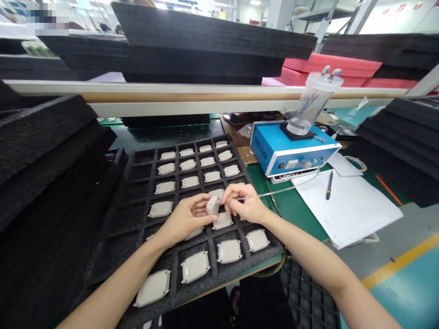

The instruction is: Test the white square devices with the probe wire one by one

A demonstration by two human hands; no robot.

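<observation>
At the bottom edge, one gridded black mat (305,292) lies below the bench, and above it the near row of the black foam tray (211,260) holds four pale, flat cases (229,251) with small lugs at the corners. Two hands meet over the middle of the tray: the left hand (190,214) pinches one pale case (212,205) between thumb and fingers, tipped up at the centre of the frame, and the right hand (247,203) has thumb and fingers pressed together around the end of a thin clear tube (281,193) beside it; whether the tip touches the case cannot be told. The case looks light and stiff, probably smooth enough to slip and easy to scuff on its broad face, so the side edges seem the best hold. The hands partly cover the middle rows, so no exact total there; the three far rows show four cases each, twelve in all. Right of the tray lie at least two paper sheets (356,214), one black pen (329,185) and one orange stick (388,189). Farther up stands one blue box (295,151), to which the tube leads, bearing one clear cylinder (312,109). Across the top, a white shelf rail (206,108) runs below black foam blocks (212,50) and pink foam slabs (336,66), too overlapped to count surely.
</observation>
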